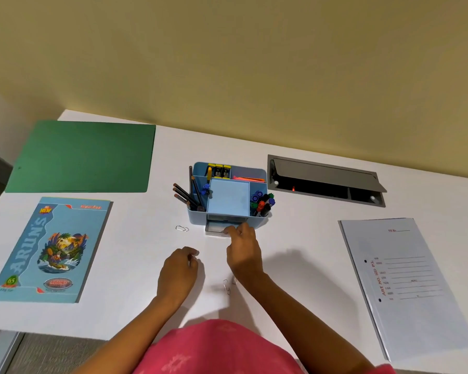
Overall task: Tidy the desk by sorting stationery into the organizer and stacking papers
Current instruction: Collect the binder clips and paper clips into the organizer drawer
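Head view: right hand (242, 248) fingertips pinched at the small drawer (216, 228) pulled out of the blue organizer (229, 195), likely dropping a clip. Left hand (180, 271) curled closed; contents unclear. Paper clips (182, 228) and (226, 286) lie loose near the hands. Next: gather those, then the papers.

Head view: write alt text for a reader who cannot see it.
A person's right hand touches the small drawer of a blue desk organizer while the left hand rests curled on the white desk. Paper clips, a notebook and folders lie around.
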Demonstrator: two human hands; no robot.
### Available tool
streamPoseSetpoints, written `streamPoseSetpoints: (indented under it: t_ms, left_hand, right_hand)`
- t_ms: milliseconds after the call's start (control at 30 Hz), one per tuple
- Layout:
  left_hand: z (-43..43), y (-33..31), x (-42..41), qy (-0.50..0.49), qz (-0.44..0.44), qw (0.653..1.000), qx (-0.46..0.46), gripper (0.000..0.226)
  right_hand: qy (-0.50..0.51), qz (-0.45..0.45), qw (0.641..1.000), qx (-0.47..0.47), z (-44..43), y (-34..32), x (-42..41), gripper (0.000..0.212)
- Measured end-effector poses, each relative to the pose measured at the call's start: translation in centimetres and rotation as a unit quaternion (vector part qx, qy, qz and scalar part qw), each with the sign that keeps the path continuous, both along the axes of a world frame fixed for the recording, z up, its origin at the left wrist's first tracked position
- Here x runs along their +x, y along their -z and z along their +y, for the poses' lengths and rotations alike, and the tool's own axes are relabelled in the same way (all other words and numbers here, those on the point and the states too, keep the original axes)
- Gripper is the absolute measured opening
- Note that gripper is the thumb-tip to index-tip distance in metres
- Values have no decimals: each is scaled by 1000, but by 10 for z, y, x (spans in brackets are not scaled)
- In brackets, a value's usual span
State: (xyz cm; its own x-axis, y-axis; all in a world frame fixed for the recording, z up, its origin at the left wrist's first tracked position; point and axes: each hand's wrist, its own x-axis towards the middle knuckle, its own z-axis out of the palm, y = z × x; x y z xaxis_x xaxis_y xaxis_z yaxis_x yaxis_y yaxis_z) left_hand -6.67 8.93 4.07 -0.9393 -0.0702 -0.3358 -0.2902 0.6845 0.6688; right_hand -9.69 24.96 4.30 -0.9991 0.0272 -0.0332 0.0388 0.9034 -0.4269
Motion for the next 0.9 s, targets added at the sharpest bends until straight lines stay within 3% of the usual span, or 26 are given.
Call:
streamPoseSetpoints:
  t_ms: [233,367,500,633,733,900]
  left_hand:
    - [-21,6,16,-31,11,999,-10,18]
    - [-28,11,22,-26,6,1000,-15,18]
    - [-34,12,18,-41,21,999,-28,17]
    - [-38,10,-1,-35,48,996,-62,12]
    - [-38,6,-20,-29,60,994,-86,7]
    - [-35,4,-37,-7,53,995,-87,6]
  right_hand:
    - [-22,76,997,-20,5,13,37,51]
    - [27,98,994,-34,17,21,51,37]
    - [121,26,991,-58,26,31,62,8]
    - [143,-73,984,-71,27,38,65,21]
    - [135,-94,985,-60,20,40,64,30]
    - [161,-113,980,-27,16,45,60,25]
